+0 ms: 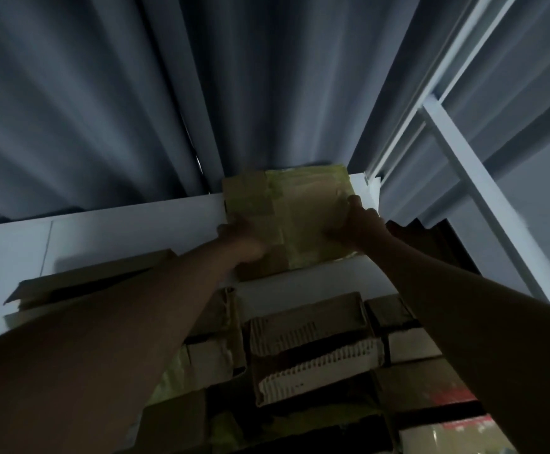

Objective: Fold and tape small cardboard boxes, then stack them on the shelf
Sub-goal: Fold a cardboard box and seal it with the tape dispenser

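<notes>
Between both hands (300,231), taped box (286,208).

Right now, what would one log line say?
step: shelving | taped box: at top shelf edge | left hand: holding | right hand: holding

Box (286,221) on top shelf (103,237) — cartons (313,342) beneath.

— What's overhead? 
— A ribbed grey metal ceiling (103,93), its ridges running away from the camera, all dim and bluish.
— And to the right? 
— A white metal frame (473,178) with a slanting bar crossing it, set against a plain grey wall (542,191). Just below the frame's near end a dark gap (444,237) shows.
</notes>
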